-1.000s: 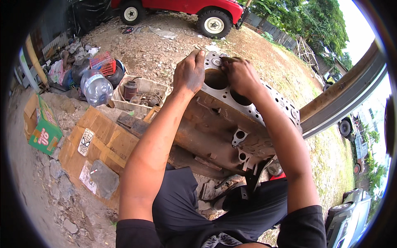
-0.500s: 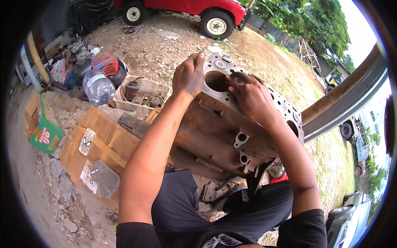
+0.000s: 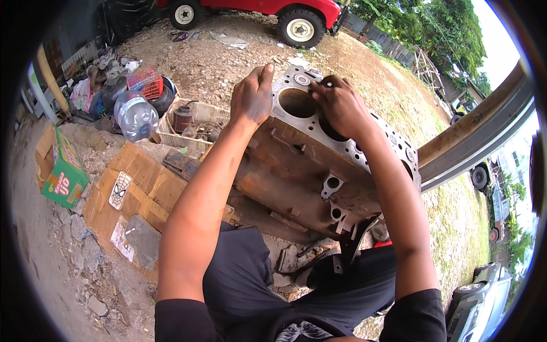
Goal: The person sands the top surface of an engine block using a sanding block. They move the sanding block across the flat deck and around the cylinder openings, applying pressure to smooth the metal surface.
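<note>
A big block of rusty brown metal (image 3: 310, 171) with a flat gray top (image 3: 312, 122) and big round holes (image 3: 298, 102) is seen between 2 bare arms (image 3: 199, 211). The dirty left hand (image 3: 252, 96) is placed by its left end, thumb up; whether the edge is gripped cannot be told. The bare right hand (image 3: 343, 108) is seen over the top, fingers bent; whether something small is pinched cannot be told.

The metal engine block (image 3: 305, 168) is matt, rough-sided and smoother on top.
</note>
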`<control>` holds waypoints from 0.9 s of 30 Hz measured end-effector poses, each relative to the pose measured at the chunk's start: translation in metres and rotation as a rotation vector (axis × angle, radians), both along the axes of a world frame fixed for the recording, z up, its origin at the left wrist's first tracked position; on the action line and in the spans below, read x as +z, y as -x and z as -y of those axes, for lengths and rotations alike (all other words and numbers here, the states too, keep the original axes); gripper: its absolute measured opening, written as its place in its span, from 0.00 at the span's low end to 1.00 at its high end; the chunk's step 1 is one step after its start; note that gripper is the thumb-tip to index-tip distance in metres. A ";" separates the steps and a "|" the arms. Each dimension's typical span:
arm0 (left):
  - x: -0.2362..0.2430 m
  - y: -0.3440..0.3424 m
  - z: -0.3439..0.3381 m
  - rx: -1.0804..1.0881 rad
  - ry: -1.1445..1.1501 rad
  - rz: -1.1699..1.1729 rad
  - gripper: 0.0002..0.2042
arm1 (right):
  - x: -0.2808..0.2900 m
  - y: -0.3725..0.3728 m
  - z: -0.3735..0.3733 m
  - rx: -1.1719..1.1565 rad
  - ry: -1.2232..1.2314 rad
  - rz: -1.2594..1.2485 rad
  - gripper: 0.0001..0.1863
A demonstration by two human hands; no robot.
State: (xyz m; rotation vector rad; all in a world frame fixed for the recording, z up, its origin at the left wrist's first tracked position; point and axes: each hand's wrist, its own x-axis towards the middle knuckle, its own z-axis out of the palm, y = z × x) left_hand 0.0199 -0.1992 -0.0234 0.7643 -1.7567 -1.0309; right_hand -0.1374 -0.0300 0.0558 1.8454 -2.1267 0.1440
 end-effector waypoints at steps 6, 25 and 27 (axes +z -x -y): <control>0.000 -0.008 0.016 -0.145 -0.196 -0.138 0.33 | -0.002 -0.003 -0.026 0.065 -0.063 -0.003 0.20; -0.004 0.017 0.019 -0.272 -0.319 -0.259 0.35 | 0.010 0.037 0.012 0.206 -0.088 0.132 0.17; -0.004 0.012 0.023 -0.248 -0.365 -0.255 0.36 | 0.013 0.033 0.003 0.200 -0.117 0.185 0.18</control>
